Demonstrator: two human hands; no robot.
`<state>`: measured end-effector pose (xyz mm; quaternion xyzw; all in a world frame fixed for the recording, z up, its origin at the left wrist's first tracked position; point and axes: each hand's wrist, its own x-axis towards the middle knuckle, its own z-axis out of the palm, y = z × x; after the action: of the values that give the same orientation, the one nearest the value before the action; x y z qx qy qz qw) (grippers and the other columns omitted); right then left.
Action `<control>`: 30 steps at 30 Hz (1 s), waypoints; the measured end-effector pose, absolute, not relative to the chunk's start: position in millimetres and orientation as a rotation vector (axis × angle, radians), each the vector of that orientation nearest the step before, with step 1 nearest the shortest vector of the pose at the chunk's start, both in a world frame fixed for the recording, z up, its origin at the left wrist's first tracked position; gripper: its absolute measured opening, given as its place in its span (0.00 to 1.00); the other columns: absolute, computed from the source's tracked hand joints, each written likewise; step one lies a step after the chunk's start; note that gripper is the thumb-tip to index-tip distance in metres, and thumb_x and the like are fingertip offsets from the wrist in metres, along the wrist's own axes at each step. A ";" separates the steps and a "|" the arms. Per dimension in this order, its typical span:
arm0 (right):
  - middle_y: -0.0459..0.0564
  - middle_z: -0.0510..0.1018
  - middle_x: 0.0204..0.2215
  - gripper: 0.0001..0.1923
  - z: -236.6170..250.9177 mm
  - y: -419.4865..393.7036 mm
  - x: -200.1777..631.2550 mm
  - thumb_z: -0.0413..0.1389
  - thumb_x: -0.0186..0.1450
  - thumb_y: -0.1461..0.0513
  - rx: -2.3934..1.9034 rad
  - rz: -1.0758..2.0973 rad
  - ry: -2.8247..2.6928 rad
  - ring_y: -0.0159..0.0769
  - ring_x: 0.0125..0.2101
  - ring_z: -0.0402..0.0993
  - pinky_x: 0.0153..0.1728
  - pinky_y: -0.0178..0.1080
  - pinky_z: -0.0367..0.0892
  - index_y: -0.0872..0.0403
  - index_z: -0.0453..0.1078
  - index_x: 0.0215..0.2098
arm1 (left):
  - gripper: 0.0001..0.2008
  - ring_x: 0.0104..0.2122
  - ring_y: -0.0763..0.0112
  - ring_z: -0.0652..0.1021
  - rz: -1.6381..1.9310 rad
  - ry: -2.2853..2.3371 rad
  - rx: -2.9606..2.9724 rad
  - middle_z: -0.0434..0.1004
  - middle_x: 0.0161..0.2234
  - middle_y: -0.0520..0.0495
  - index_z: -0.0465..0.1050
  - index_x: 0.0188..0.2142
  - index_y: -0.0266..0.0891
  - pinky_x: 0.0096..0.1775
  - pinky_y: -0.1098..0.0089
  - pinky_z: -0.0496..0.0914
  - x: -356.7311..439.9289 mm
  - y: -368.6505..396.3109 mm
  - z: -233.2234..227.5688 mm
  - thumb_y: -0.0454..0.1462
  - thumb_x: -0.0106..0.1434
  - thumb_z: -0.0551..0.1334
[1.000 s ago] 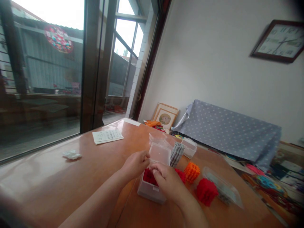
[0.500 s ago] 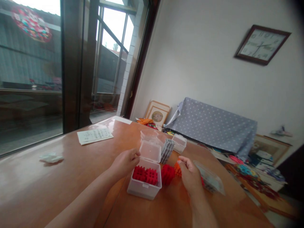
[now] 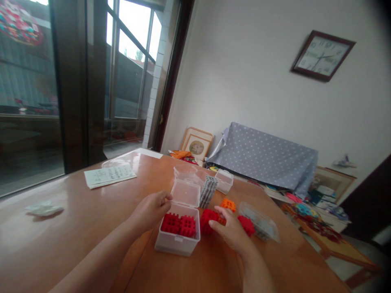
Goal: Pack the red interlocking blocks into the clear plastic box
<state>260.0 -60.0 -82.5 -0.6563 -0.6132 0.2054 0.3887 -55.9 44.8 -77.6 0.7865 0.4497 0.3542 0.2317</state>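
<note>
Right hand (image 3: pixel 231 232) has come back left from the orange block cluster (image 3: pixel 227 204) since half a second ago and now sits on the loose red block cluster (image 3: pixel 208 219) just right of the clear plastic box (image 3: pixel 177 241); fingers (image 3: pixel 217 210) curled over the cluster's top and near side, touching it, whether it's actually lifted off the table I can't tell. Left hand (image 3: pixel 150 208) unchanged: on the box's left rear corner by the hinge, fingers bent and loosely closed against the upright open lid (image 3: pixel 185 193), steadying it. Box sits on the brown table (image 3: pixel 91 219) in front of the person, lid open and tilted back, with red blocks in the box (image 3: pixel 179 224) filling its upper part. Second red cluster (image 3: pixel 247 225) lies right of the right hand, partly behind it, touching or nearly touching a flat clear lid (image 3: pixel 259 220). Orange cluster is behind the hand, apart from it. Grey block stack (image 3: pixel 208 190) stands just behind the open lid, with two more small clear boxes (image 3: pixel 224 180) beside it. Printed sheet (image 3: pixel 109 176) lies far left toward the window, crumpled white scrap (image 3: pixel 44 208) further left. Wall clock (image 3: pixel 322 55) upper right.
</note>
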 end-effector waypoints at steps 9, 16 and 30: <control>0.55 0.76 0.55 0.28 -79.6 -61.2 258.7 0.64 0.59 0.54 -1.702 0.522 -1.601 0.48 0.56 0.72 0.59 0.48 0.64 0.52 0.73 0.57 | 0.10 0.26 0.69 0.73 0.979 1.254 2.160 0.73 0.25 0.55 0.75 0.41 0.43 0.30 0.71 0.57 -55.5 41.2 -72.8 0.39 0.65 0.57; 0.54 0.76 0.52 0.25 -68.2 -65.2 254.6 0.64 0.58 0.56 -1.701 0.441 -1.567 0.48 0.54 0.73 0.56 0.48 0.66 0.52 0.72 0.53 | 0.10 0.26 0.69 0.73 0.985 1.248 2.151 0.74 0.25 0.54 0.75 0.41 0.42 0.29 0.71 0.56 -55.0 41.4 -73.5 0.40 0.64 0.57; 0.51 0.61 0.67 0.28 -31.3 -65.5 182.7 0.67 0.57 0.57 -1.591 0.519 -1.854 0.48 0.67 0.58 0.66 0.50 0.55 0.46 0.73 0.56 | 0.10 0.28 0.68 0.75 0.945 1.277 2.180 0.77 0.27 0.52 0.75 0.42 0.42 0.30 0.71 0.59 -54.5 39.8 -68.3 0.40 0.65 0.57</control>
<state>182.7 -65.5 -31.3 -0.6043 -0.7042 0.1970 0.3164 -54.5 39.8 -68.3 0.7884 0.4616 0.3417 0.2203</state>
